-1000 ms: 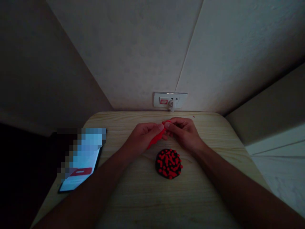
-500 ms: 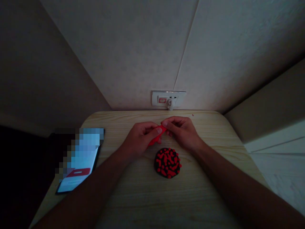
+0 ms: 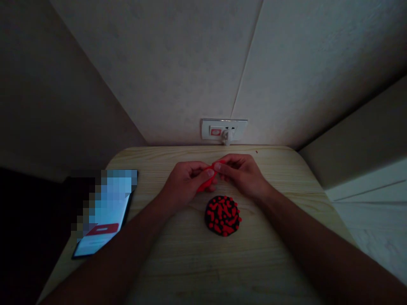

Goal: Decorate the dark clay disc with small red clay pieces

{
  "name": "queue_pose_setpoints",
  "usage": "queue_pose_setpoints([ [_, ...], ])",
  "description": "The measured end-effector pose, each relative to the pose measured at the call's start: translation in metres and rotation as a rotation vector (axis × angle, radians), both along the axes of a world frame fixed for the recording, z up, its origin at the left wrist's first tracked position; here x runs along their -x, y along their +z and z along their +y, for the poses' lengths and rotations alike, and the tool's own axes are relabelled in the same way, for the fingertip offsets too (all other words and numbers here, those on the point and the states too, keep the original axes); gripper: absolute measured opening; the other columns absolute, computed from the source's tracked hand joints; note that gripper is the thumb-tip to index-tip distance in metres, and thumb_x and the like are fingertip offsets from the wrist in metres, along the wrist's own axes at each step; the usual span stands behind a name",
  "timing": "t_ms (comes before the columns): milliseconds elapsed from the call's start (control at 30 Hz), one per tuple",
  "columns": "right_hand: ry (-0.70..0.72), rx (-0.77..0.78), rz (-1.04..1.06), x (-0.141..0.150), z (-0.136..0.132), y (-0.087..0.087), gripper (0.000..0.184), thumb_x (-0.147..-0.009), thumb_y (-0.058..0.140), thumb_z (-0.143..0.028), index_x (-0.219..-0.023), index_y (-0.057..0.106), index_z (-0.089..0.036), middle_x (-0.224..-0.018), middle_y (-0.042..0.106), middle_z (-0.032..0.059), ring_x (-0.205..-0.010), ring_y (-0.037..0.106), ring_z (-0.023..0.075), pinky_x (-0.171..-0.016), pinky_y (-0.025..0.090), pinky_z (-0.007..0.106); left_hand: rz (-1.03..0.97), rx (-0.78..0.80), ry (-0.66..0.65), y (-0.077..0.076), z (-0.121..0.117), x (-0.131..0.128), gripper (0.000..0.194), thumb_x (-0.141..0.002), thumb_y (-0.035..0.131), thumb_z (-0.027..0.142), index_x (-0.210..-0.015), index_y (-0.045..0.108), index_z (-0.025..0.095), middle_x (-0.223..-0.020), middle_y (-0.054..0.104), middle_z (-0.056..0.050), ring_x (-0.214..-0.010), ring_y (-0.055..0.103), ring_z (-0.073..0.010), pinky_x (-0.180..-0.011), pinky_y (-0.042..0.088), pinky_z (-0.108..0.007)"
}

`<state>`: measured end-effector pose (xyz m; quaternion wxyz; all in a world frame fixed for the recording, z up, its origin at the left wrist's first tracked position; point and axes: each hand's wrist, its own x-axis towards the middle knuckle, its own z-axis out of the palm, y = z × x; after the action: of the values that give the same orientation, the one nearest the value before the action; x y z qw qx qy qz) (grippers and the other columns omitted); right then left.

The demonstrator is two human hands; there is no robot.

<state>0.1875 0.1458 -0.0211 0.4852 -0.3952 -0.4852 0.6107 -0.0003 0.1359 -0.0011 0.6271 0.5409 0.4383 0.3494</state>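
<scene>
A lump of soft red modelling clay (image 3: 206,183) is stretched between my two hands, above the far half of the table. My left hand (image 3: 187,180) is closed around its thicker end, with the thumb pressed on top. My right hand (image 3: 243,173) pinches the other end between thumb and forefinger; a bit of red shows past the fingertips. Just below the hands lies a round black disc (image 3: 222,216) covered with red dots and short wavy strips, touched by neither hand. Part of the clay is hidden by my fingers.
The light wood-grain table (image 3: 178,262) meets the wall at the back. A lit phone or tablet (image 3: 104,212) lies at the left edge, partly blurred out. A wall socket (image 3: 208,129) with a plug (image 3: 227,136) sits behind the hands. One tiny red crumb (image 3: 257,151) lies near the back edge.
My right fingers have shifted slightly along the red clay, which is still held in both hands. The whole view has drifted a little. The disc lies where it was on the table.
</scene>
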Motion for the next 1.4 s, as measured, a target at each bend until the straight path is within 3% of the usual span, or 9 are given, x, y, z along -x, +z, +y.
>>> queue_pose_setpoints([
  [300, 0.011, 0.023, 0.061, -0.001, 0.001, 0.001, 0.028, -0.079, 0.087, -0.042, -0.075, 0.081, -0.015, -0.06, 0.072, 0.0018, -0.052, 0.059, 0.0095, -0.048, 0.043, 0.021, -0.009, -0.011, 0.003, 0.002, -0.001, -0.002, 0.024, -0.086, 0.073, 0.035, -0.08, 0.073, 0.012, -0.065, 0.069, 0.0, -0.05, 0.058, -0.0087, -0.048, 0.045, -0.018],
  [467, -0.013, 0.014, 0.105, 0.0, 0.001, 0.001, 0.022, -0.077, 0.089, -0.036, -0.082, 0.081, -0.016, -0.06, 0.072, 0.0, -0.049, 0.06, 0.0091, -0.045, 0.042, 0.02, -0.03, 0.002, 0.026, 0.003, -0.001, -0.003, 0.026, -0.087, 0.071, 0.037, -0.076, 0.069, 0.013, -0.062, 0.064, 0.001, -0.048, 0.055, -0.0078, -0.046, 0.044, -0.018],
  [600, -0.017, 0.004, 0.129, 0.0, 0.001, 0.001, 0.028, -0.077, 0.089, -0.036, -0.099, 0.081, -0.02, -0.065, 0.075, -0.0008, -0.05, 0.062, 0.0101, -0.044, 0.044, 0.02, -0.046, 0.01, 0.039, 0.004, -0.001, -0.002, 0.026, -0.085, 0.075, 0.039, -0.091, 0.069, 0.014, -0.061, 0.064, 0.003, -0.046, 0.054, -0.0088, -0.044, 0.044, -0.018],
  [767, 0.01, -0.002, 0.107, 0.0, 0.001, 0.001, 0.029, -0.068, 0.095, -0.031, -0.089, 0.081, -0.017, -0.064, 0.074, -0.0002, -0.052, 0.062, 0.0103, -0.046, 0.045, 0.02, -0.074, 0.033, 0.051, 0.002, 0.0, 0.0, 0.029, -0.084, 0.077, 0.041, -0.092, 0.069, 0.014, -0.06, 0.065, 0.002, -0.046, 0.055, -0.0091, -0.043, 0.045, -0.019],
  [967, 0.004, 0.004, 0.084, -0.001, 0.003, -0.001, 0.028, -0.069, 0.095, -0.033, -0.084, 0.078, -0.016, -0.063, 0.073, 0.0001, -0.053, 0.062, 0.0106, -0.047, 0.045, 0.021, -0.079, 0.066, 0.025, -0.001, 0.003, 0.004, 0.035, -0.079, 0.081, 0.043, -0.097, 0.071, 0.015, -0.07, 0.074, -0.002, -0.053, 0.064, -0.0131, -0.052, 0.053, -0.024],
  [1100, -0.006, 0.001, 0.087, -0.001, 0.003, -0.002, 0.029, -0.069, 0.094, -0.035, -0.082, 0.075, -0.016, -0.063, 0.071, -0.0007, -0.054, 0.063, 0.0108, -0.048, 0.045, 0.021, -0.023, 0.015, -0.033, 0.003, 0.003, 0.007, 0.031, -0.078, 0.084, 0.042, -0.092, 0.076, 0.015, -0.077, 0.078, -0.004, -0.067, 0.07, -0.0158, -0.064, 0.055, -0.025],
  [1233, 0.016, -0.009, 0.079, 0.0, 0.003, -0.002, 0.026, -0.071, 0.091, -0.033, -0.079, 0.072, -0.016, -0.061, 0.07, -0.0013, -0.052, 0.061, 0.0103, -0.049, 0.045, 0.021, 0.11, -0.075, -0.081, 0.011, 0.002, 0.008, 0.021, -0.081, 0.081, 0.035, -0.089, 0.08, 0.016, -0.081, 0.078, -0.003, -0.068, 0.067, -0.0151, -0.06, 0.048, -0.023],
  [1400, 0.056, -0.013, 0.048, -0.001, 0.003, 0.0, 0.027, -0.072, 0.09, -0.032, -0.089, 0.076, -0.016, -0.06, 0.069, -0.0032, -0.049, 0.058, 0.0095, -0.049, 0.045, 0.021, 0.271, -0.196, -0.151, 0.019, 0.002, 0.01, 0.017, -0.086, 0.072, 0.03, -0.093, 0.079, 0.017, -0.086, 0.079, -0.003, -0.073, 0.067, -0.0176, -0.062, 0.047, -0.025],
])
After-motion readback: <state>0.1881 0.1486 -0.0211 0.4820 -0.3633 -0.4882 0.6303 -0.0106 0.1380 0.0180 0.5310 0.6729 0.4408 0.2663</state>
